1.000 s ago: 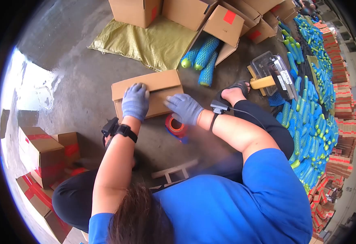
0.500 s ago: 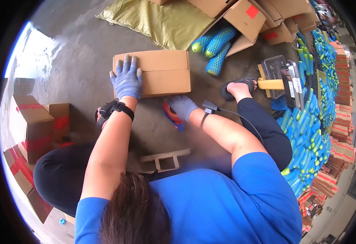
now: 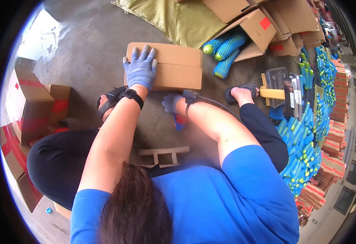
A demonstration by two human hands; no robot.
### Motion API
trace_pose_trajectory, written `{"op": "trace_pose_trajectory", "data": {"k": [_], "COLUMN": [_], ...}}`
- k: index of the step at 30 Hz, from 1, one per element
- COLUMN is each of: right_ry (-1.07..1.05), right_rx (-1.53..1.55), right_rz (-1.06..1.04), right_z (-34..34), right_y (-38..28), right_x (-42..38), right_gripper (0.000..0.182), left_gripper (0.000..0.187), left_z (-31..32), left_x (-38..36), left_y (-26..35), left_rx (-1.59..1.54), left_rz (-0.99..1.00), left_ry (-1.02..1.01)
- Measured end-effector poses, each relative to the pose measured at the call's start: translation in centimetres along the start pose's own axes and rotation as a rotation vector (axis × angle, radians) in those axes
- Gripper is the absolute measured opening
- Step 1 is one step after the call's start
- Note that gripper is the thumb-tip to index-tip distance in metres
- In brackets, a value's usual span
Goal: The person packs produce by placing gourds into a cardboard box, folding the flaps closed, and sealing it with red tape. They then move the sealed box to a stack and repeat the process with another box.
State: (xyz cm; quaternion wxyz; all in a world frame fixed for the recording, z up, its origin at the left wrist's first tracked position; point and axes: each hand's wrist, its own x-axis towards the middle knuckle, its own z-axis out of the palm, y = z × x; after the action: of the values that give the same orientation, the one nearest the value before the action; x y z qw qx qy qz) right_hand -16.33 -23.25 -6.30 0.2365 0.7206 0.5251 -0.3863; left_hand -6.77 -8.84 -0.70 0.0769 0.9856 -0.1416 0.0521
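left hand [image 3: 140, 70]: flat, fingers spread, on box [image 3: 174, 67] | right hand [image 3: 172, 103]: closed on tape roll [image 3: 179, 120], below box | floor [image 3: 92, 49]: concrete

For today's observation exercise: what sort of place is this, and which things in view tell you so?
Probably a produce packing shed or warehouse floor: heaps of green fruit in blue foam netting, stacks of cardboard cartons, and a weighing scale on bare concrete.
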Motion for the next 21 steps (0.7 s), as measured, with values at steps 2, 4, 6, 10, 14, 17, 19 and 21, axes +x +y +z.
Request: {"op": "trace_pose_trajectory", "data": {"k": [2, 4, 6, 10, 14, 17, 19, 21], "right_ry": [-0.054, 0.006, 0.21, 0.766, 1.34, 1.443, 1.57, 1.418], "right_rx": [0.125, 0.342, 0.761, 1.17, 0.844, 0.539, 0.374, 0.367], "right_rz": [0.138, 0.218, 0.333, 0.408, 0.665, 0.771, 0.731, 0.746], "right_z": [0.1, -0.4, -0.2, 1.2, -2.6, -4.4, -3.3, -1.7], "right_y": [-0.6, -1.1, -1.4, -1.7, 2.0, 5.4, 8.4, 10.0], "right_x": [-1.0, -4.0, -7.8, -15.1, -18.7, -18.5, -15.9, -13.7], "right_gripper": [0.027, 0.035, 0.048, 0.066, 0.073, 0.066, 0.049, 0.038], "left_gripper": [0.045, 0.045, 0.044, 0.043, 0.043, 0.041, 0.033, 0.03], "left_z": [0.0, -0.3, -0.4, -0.3, -0.5, -0.5, -0.4, -0.8], "left_x": [-0.1, -0.1, -0.1, -0.2, -0.5, -0.5, -0.3, -0.2], "left_y": [-0.2, -0.4, -0.1, -0.1, 0.0, 0.0, 0.1, 0.1], "left_rx": [-0.041, -0.072, -0.086, -0.119, -0.157, -0.206, -0.271, -0.393], "left_rz": [0.022, 0.021, 0.021, 0.012, 0.003, -0.017, -0.059, -0.137], "left_ry": [-0.009, -0.007, -0.026, -0.011, 0.023, 0.047, 0.111, 0.074]}}
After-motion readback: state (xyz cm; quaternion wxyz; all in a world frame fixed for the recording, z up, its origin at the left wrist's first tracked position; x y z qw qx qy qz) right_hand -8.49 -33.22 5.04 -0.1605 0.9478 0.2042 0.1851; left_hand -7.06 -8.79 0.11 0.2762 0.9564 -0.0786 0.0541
